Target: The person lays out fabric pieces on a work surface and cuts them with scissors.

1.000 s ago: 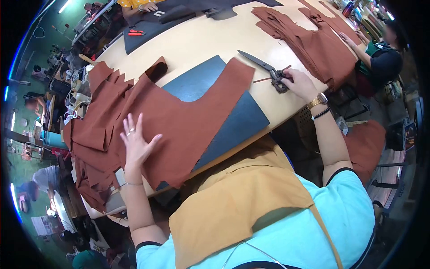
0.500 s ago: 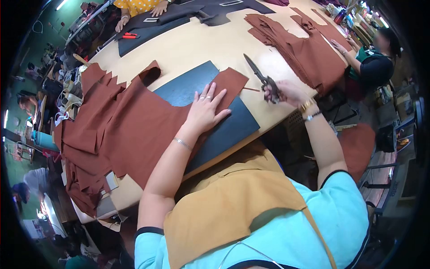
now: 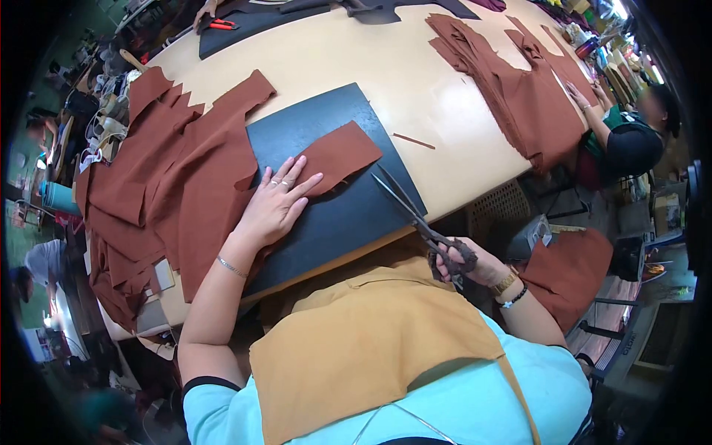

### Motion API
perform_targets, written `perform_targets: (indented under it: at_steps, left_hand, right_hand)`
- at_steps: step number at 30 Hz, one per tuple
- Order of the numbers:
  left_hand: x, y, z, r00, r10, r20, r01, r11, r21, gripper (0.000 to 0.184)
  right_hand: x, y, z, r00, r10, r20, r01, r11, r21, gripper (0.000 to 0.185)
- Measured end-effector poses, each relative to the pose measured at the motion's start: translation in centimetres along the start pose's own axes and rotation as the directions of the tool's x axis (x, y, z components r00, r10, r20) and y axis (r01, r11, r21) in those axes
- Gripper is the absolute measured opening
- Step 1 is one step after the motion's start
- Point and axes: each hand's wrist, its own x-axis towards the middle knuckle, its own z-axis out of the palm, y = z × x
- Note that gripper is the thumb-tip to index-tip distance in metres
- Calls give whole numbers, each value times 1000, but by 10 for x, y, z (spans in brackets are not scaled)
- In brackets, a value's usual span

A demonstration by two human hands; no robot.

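Rust-brown fabric (image 3: 211, 174) lies in folds on the left of the table, one narrow end reaching over a dark blue board (image 3: 334, 222). Flat on that fabric, over the board, rests my left hand (image 3: 274, 204), its fingers spread. My right hand (image 3: 471, 261) grips the handles of large dark scissors (image 3: 415, 215) near the table's front edge. Their blades are slightly apart and point up and left over the board, close to the fabric's end but not visibly on it.
On the pale table (image 3: 445, 167) lie a thin brown strip (image 3: 414, 141), stacked rust fabric (image 3: 512, 89) and a red cutter (image 3: 223, 24) on dark material. A co-worker (image 3: 630, 133) is at the right. A perforated basket (image 3: 500, 211) stands below the edge.
My left hand has slid down and left, drawing the fabric's narrow end over the board. My right hand has brought the scissors toward me, from the bare table to the board's right edge.
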Motion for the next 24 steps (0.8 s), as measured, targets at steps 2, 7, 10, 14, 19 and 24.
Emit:
perform_targets:
  at_steps: [2, 7, 10, 14, 19, 24]
  left_hand:
    - [-5, 3, -2, 999, 22, 32, -23, 999, 34, 47]
    - [-15, 7, -6, 994, 63, 85, -70, 994, 81, 48]
    - [-20, 6, -5, 993, 78, 93, -85, 994, 72, 48]
    - [-21, 6, -5, 992, 87, 93, -94, 993, 74, 49]
    - [-21, 7, -6, 992, 78, 100, -86, 993, 79, 48]
    - [-22, 7, -5, 993, 82, 84, -89, 993, 73, 47]
  right_hand:
    - [8, 4, 1, 1000, -17, 19, 17, 1000, 5, 38]
    - [23, 2, 6, 997, -68, 31, 69, 996, -49, 34]
    - [25, 1, 3, 997, -73, 16, 75, 989, -124, 33]
    - [26, -4, 6, 999, -48, -5, 47, 989, -141, 29]
    - [24, -6, 6, 999, -23, -43, 14, 980, -198, 26]
    - [18, -8, 8, 998, -17, -55, 5, 976, -218, 22]
